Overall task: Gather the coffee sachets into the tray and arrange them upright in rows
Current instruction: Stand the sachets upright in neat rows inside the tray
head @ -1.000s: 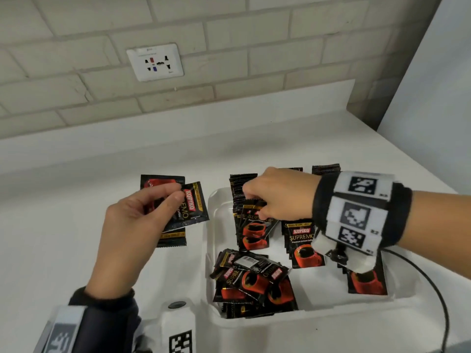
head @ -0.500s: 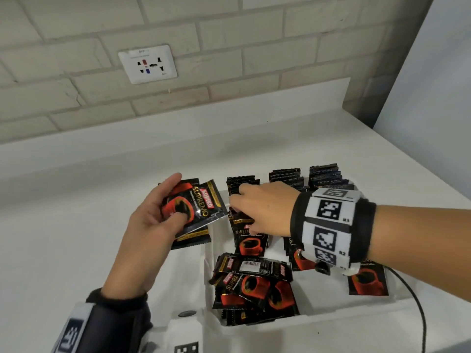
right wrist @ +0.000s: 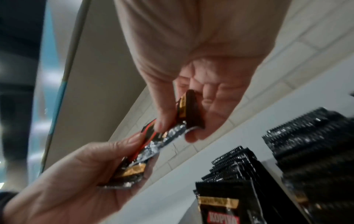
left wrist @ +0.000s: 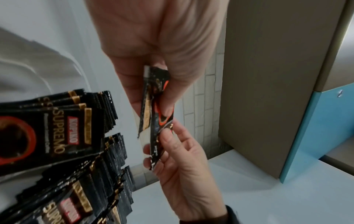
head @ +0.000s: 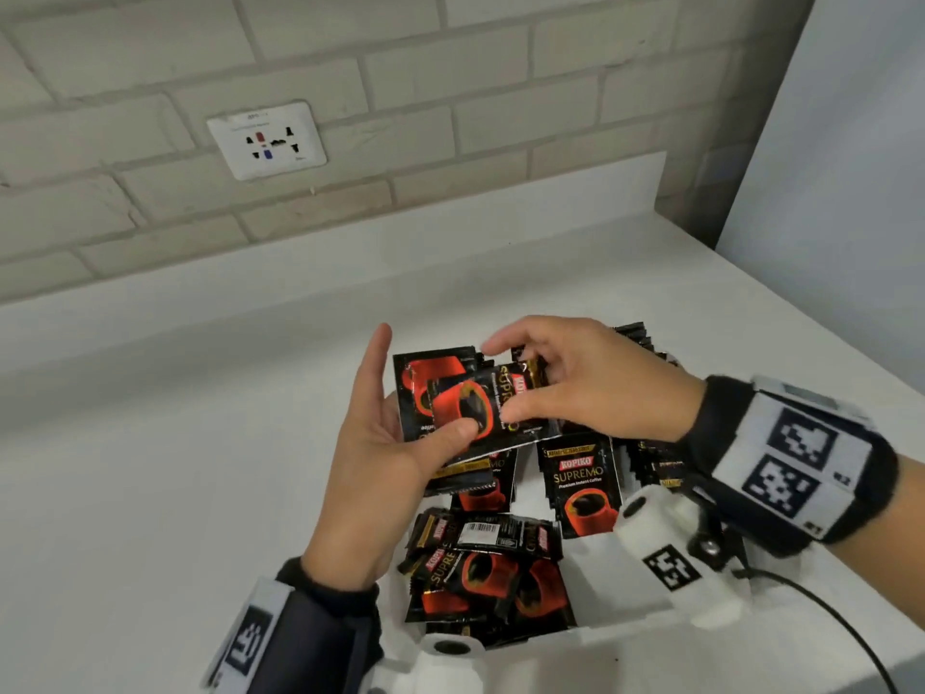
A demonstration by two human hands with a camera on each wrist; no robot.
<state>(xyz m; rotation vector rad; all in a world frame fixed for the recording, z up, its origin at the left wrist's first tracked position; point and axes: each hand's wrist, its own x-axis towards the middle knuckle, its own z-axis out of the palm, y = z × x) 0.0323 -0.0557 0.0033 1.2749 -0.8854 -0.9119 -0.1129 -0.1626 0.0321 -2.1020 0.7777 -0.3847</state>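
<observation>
A white tray (head: 615,631) holds black-and-red coffee sachets: upright rows (head: 580,483) at the back and right, and a loose pile (head: 480,573) lying at the front left. Above the tray's left rear, my left hand (head: 400,423) holds a small stack of sachets (head: 425,378) between thumb and fingers. My right hand (head: 530,388) pinches the top sachet (head: 480,408) of that stack by its right end. The left wrist view shows the stack edge-on (left wrist: 153,106) between both hands, with the rows (left wrist: 57,128) to the left. In the right wrist view the pinched sachet (right wrist: 184,115) sits between thumb and fingers.
The tray stands on a white counter (head: 150,443) against a brick wall with a socket plate (head: 267,140). A pale panel (head: 851,142) rises at the right. A black cable (head: 826,623) trails from my right wrist across the counter.
My left hand carried its sachets rightward over the tray. My right hand left the upright rows, rose, and took hold of the top sachet in the left hand.
</observation>
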